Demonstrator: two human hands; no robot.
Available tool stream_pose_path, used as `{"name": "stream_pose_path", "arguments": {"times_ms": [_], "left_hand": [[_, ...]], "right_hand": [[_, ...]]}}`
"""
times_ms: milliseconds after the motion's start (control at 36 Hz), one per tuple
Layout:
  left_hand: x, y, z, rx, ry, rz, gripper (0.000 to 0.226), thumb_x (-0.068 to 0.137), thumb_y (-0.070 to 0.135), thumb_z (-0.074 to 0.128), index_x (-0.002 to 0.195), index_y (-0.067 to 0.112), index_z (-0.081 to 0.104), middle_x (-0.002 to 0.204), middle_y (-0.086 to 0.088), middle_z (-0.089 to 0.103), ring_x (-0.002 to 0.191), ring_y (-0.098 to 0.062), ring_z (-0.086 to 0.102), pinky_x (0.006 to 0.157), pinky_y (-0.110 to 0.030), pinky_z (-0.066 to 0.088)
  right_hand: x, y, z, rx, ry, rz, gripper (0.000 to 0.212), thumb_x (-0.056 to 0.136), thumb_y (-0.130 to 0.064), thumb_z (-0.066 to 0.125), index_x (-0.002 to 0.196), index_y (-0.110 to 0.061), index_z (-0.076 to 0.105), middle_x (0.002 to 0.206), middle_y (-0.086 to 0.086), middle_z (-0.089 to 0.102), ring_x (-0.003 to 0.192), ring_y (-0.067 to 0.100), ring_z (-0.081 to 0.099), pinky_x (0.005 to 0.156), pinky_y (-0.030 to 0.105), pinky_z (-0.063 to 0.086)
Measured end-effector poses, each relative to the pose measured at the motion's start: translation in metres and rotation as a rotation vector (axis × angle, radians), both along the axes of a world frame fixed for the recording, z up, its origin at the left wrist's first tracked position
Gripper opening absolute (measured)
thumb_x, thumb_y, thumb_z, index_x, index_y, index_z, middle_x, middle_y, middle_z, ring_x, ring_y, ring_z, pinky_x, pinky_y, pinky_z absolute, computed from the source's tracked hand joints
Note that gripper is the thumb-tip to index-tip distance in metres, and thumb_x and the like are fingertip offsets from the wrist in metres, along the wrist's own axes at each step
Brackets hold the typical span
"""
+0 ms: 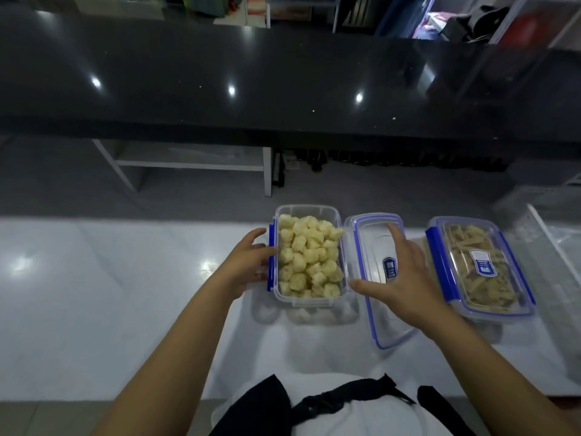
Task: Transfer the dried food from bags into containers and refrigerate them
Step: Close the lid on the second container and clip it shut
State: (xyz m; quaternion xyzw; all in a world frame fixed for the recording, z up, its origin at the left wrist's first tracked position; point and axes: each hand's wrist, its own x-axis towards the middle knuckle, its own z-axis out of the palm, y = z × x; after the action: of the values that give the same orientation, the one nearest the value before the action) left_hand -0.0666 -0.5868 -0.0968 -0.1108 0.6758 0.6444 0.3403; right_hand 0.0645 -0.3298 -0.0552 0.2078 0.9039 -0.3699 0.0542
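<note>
An open clear container (307,302) with blue side clips stands on the white counter, full of pale yellow dried food chunks (309,256). My left hand (248,262) rests against its left side at the blue clip, fingers relaxed. To its right lies a clear lid with a blue rim (377,322), flat on the counter. My right hand (402,278) lies spread over that lid, fingers straight, thumb pointing toward the open container. Further right stands a second container (481,265), lid on, with brownish dried strips inside.
The white glossy counter (125,294) stretches left and toward me. Clear plastic bags (553,247) lie at the right edge. Beyond the counter are a grey floor, a white shelf frame (188,165) and a long black countertop (283,83).
</note>
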Motion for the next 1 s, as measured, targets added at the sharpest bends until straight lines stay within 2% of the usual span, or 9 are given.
{"name": "stream_pose_path", "arguments": {"times_ms": [83, 167, 278, 417, 528, 611, 750, 889, 1000], "left_hand": [[-0.001, 0.002, -0.006, 0.037, -0.015, 0.008, 0.059, 0.094, 0.012, 0.065, 0.144, 0.033, 0.044, 0.105, -0.009, 0.071, 0.069, -0.015, 0.075, 0.057, -0.032, 0.059], [0.001, 0.000, -0.009, 0.071, -0.028, 0.050, 0.068, 0.092, 0.011, 0.070, 0.147, 0.034, 0.039, 0.114, -0.006, 0.071, 0.078, -0.018, 0.077, 0.059, -0.035, 0.060], [0.020, 0.004, -0.010, 0.123, -0.074, 0.124, 0.079, 0.090, 0.005, 0.071, 0.152, 0.032, 0.032, 0.128, -0.005, 0.066, 0.094, -0.026, 0.073, 0.058, -0.037, 0.061], [0.062, 0.027, -0.019, 0.226, -0.102, 0.189, 0.069, 0.089, 0.002, 0.071, 0.144, 0.031, 0.041, 0.118, -0.010, 0.070, 0.097, -0.029, 0.074, 0.066, -0.043, 0.061], [0.078, 0.030, -0.025, 0.264, -0.131, 0.193, 0.070, 0.090, 0.005, 0.070, 0.145, 0.031, 0.035, 0.110, -0.012, 0.075, 0.093, -0.029, 0.075, 0.070, -0.043, 0.062], [0.073, 0.020, -0.027, 0.224, -0.152, 0.251, 0.062, 0.093, -0.001, 0.060, 0.145, 0.024, 0.037, 0.108, -0.019, 0.073, 0.092, -0.037, 0.073, 0.085, -0.053, 0.060], [0.073, 0.018, -0.026, 0.273, -0.143, 0.175, 0.041, 0.095, -0.004, 0.056, 0.127, 0.022, 0.056, 0.106, -0.012, 0.076, 0.089, -0.034, 0.075, 0.066, -0.038, 0.061], [0.074, 0.024, -0.033, 0.288, -0.125, 0.183, 0.043, 0.095, -0.003, 0.059, 0.125, 0.026, 0.056, 0.101, -0.006, 0.077, 0.089, -0.028, 0.076, 0.063, -0.038, 0.061], [0.073, 0.023, -0.033, 0.276, -0.113, 0.156, 0.043, 0.094, -0.001, 0.061, 0.128, 0.026, 0.055, 0.104, -0.008, 0.077, 0.092, -0.029, 0.076, 0.064, -0.040, 0.061]], "right_hand": [[-0.001, 0.000, -0.004, -0.030, -0.027, 0.010, 0.128, 0.044, -0.082, 0.069, 0.148, -0.059, -0.001, 0.163, -0.006, 0.011, 0.144, 0.029, 0.027, 0.109, 0.055, 0.040], [-0.009, -0.001, -0.002, -0.041, -0.055, 0.037, 0.128, 0.044, -0.084, 0.066, 0.150, -0.055, 0.002, 0.160, -0.004, 0.018, 0.141, 0.027, 0.032, 0.107, 0.051, 0.042], [-0.024, -0.007, -0.001, 0.016, -0.125, 0.111, 0.125, 0.046, -0.085, 0.066, 0.149, -0.057, 0.001, 0.163, -0.003, 0.013, 0.142, 0.031, 0.030, 0.108, 0.051, 0.041], [-0.050, -0.023, -0.004, 0.226, -0.214, 0.219, 0.125, 0.048, -0.086, 0.059, 0.149, -0.057, -0.008, 0.166, 0.003, -0.001, 0.145, 0.037, 0.021, 0.106, 0.052, 0.037], [-0.062, -0.043, -0.017, 0.412, -0.243, 0.293, 0.127, 0.043, -0.090, 0.051, 0.148, -0.053, -0.011, 0.166, 0.008, -0.003, 0.144, 0.042, 0.019, 0.105, 0.059, 0.031], [-0.064, -0.054, -0.029, 0.513, -0.208, 0.317, 0.123, 0.046, -0.087, 0.053, 0.147, -0.052, -0.009, 0.164, 0.009, -0.002, 0.139, 0.043, 0.022, 0.102, 0.059, 0.030], [-0.052, -0.056, -0.041, 0.516, -0.206, 0.304, 0.121, 0.046, -0.089, 0.048, 0.147, -0.053, -0.009, 0.163, 0.005, -0.009, 0.140, 0.042, 0.017, 0.106, 0.059, 0.030], [-0.027, -0.044, -0.044, 0.485, -0.235, 0.278, 0.122, 0.054, -0.091, 0.051, 0.145, -0.052, -0.020, 0.164, 0.008, -0.011, 0.143, 0.042, 0.014, 0.108, 0.059, 0.030], [-0.023, -0.046, -0.045, 0.481, -0.228, 0.254, 0.121, 0.051, -0.093, 0.046, 0.145, -0.053, -0.018, 0.165, 0.008, -0.008, 0.144, 0.042, 0.015, 0.107, 0.059, 0.030]]}}
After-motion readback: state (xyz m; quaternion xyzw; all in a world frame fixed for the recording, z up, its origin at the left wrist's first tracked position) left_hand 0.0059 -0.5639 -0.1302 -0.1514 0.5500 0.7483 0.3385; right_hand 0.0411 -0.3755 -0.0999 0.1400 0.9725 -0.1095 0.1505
